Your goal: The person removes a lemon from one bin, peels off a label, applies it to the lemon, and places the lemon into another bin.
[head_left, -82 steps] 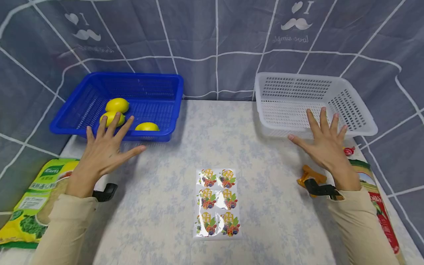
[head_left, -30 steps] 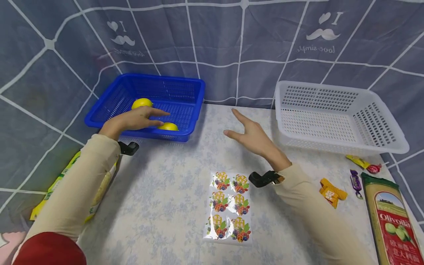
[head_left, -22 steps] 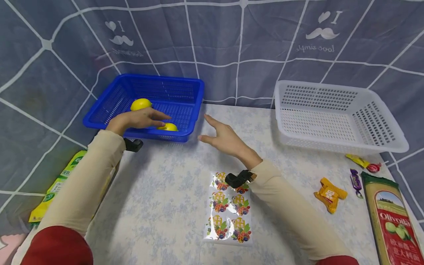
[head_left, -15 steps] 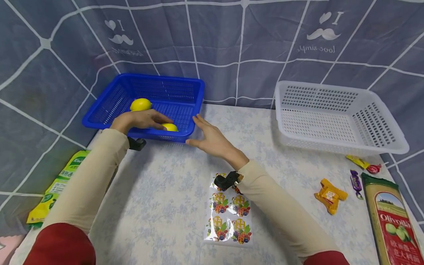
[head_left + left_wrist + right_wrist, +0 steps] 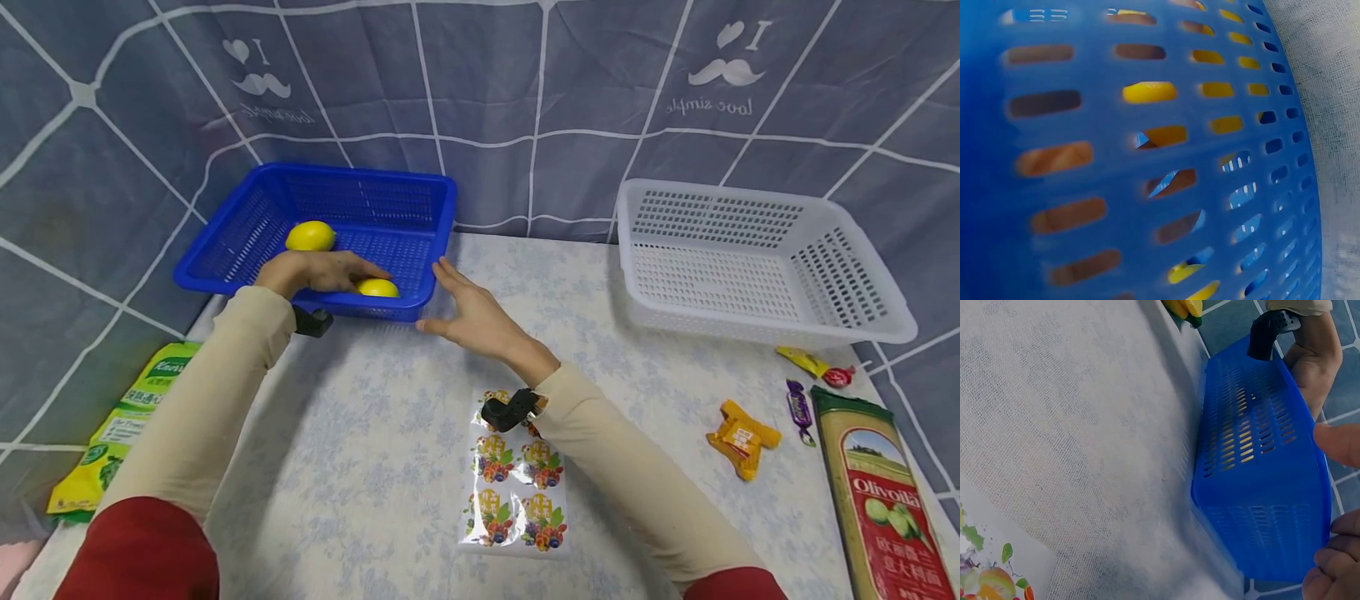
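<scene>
A blue basket (image 5: 247, 242) stands at the back left of the table, and its slotted wall (image 5: 1147, 156) fills the left wrist view. One lemon (image 5: 309, 236) lies at its back and another lemon (image 5: 377, 288) at its front wall. My left hand (image 5: 322, 271) reaches into the basket with its fingers stretched out just over the front lemon; what lies under the palm is hidden. Yellow (image 5: 1147, 92) shows through the slots. My right hand (image 5: 468, 312) is spread, fingers straight, against the basket's right front corner (image 5: 1260, 550).
An empty white basket (image 5: 720, 287) stands at the back right. A sticker sheet (image 5: 513, 483) lies in the middle front. Wrapped sweets (image 5: 741, 435) and an olive oil tin (image 5: 873, 492) lie at the right edge, a green packet (image 5: 123, 421) at the left edge.
My right hand has crossed from the white basket's side leftward to the blue basket's corner. My left hand has moved from the basket's front rim to inside it, over the lemons.
</scene>
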